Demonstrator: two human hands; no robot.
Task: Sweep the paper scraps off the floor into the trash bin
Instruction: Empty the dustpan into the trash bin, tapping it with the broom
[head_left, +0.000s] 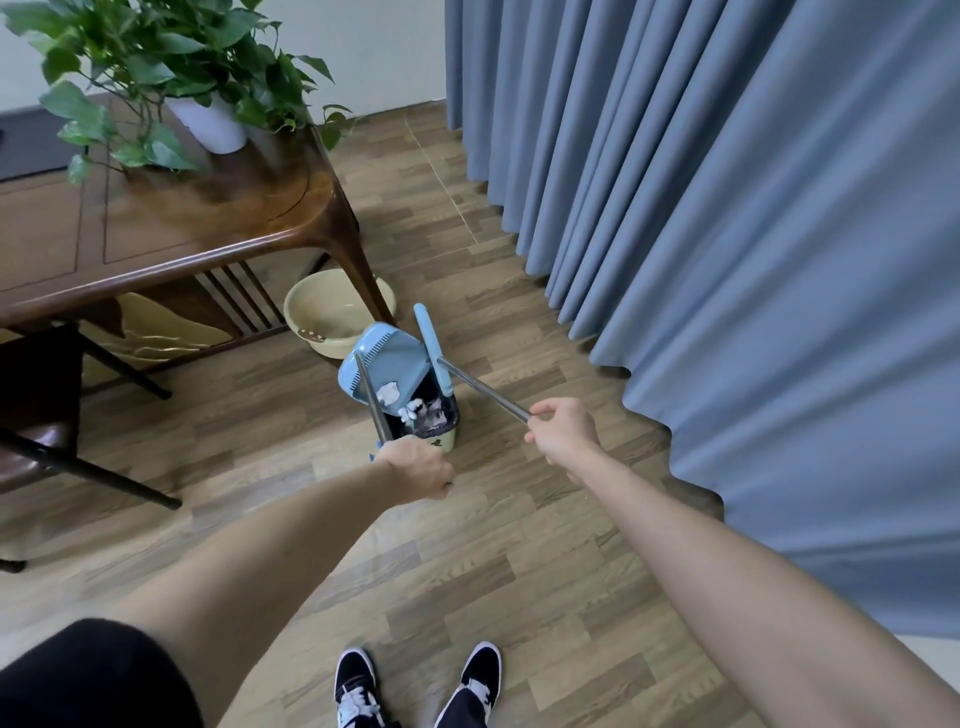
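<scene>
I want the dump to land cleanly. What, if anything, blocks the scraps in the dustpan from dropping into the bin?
Nothing visible. The dustpan is tipped over the bin, its lip over the open mouth; scraps slide straight in. The broom stands beside, clear.

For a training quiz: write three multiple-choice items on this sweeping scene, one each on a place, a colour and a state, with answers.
1. Where is the cream basin?
A. On the wooden table
B. On the floor by the table leg
C. Inside the trash bin

2. What colour is the dustpan?
A. Light blue
B. Red
C. Black

3. How is the dustpan held?
A. Flat on the floor
B. Tipped over the trash bin
C. Leaning on the curtain

Answers: B, the basin sits on the floor beside the leg; A, its plastic is pale blue; B, the left hand tilts it above the bin, scraps inside.
</scene>
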